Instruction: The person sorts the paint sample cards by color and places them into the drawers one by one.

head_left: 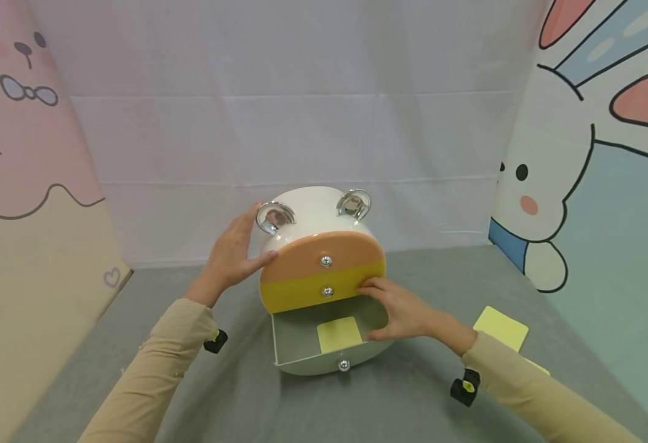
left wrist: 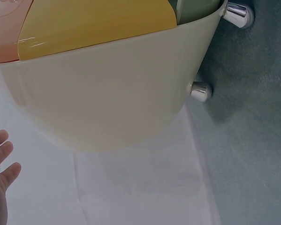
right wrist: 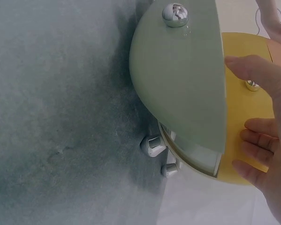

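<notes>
A person's left hand (head_left: pixel 229 255) rests open-fingered against the side of a round white drawer box (head_left: pixel 307 212) on a grey cloth table (head_left: pixel 412 400), while the right hand (head_left: pixel 404 311), fingers relaxed and gripping nothing, touches the yellow drawer (head_left: pixel 301 292) above the pulled-out green drawer (head_left: pixel 296 344) holding a yellow pad (head_left: pixel 339 334). Only the wrist views show the box's chrome feet (right wrist: pixel 152 145); only the head view shows a second pad (head_left: pixel 501 327), the white backdrop (head_left: pixel 301 123) and cartoon rabbit panels (head_left: pixel 578 154). No writing is readable.

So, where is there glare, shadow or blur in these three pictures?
Head view: even light, bright glints on the chrome ears, edges bent by the wide lens. Left wrist view: the cabinet's white shell is close and soft, the left hand cut off. Right wrist view: a dark shadow beside the green drawer.
</notes>
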The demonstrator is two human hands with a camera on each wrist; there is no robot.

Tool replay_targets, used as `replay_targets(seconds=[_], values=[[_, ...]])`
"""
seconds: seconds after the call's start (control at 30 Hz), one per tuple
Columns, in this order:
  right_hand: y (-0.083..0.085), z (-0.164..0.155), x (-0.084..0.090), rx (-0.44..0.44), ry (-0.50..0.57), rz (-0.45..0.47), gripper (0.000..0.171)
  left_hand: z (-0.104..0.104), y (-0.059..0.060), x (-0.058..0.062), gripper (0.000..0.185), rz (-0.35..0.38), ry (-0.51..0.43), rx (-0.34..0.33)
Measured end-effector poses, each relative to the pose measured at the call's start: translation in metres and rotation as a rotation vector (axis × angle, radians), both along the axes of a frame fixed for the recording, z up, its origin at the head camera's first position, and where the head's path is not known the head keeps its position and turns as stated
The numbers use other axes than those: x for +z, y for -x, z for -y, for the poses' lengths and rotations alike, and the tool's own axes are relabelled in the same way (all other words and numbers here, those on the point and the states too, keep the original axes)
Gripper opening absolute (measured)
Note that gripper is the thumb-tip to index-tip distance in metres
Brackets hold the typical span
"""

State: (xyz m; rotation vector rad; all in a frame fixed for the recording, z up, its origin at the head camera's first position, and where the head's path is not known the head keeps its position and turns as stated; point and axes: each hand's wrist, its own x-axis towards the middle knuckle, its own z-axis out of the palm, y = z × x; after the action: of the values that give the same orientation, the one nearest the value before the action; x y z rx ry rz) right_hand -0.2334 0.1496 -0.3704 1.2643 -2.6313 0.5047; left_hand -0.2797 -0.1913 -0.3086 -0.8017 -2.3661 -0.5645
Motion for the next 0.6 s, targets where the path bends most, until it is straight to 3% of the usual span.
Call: replay_targets(seconds=[0.27,0.6], values=[[-0.004,-0.010,0.003,-0.005,0.042,0.016,0.074,0.001,0.001,-0.001,0.089,-0.013,-0.006,-0.005],[-0.013,-0.048,0.014,-0.135,0.069,0.139,0.072,0.000,0.002,-0.002,0.088,-0.021,-0.014,-0.015]])
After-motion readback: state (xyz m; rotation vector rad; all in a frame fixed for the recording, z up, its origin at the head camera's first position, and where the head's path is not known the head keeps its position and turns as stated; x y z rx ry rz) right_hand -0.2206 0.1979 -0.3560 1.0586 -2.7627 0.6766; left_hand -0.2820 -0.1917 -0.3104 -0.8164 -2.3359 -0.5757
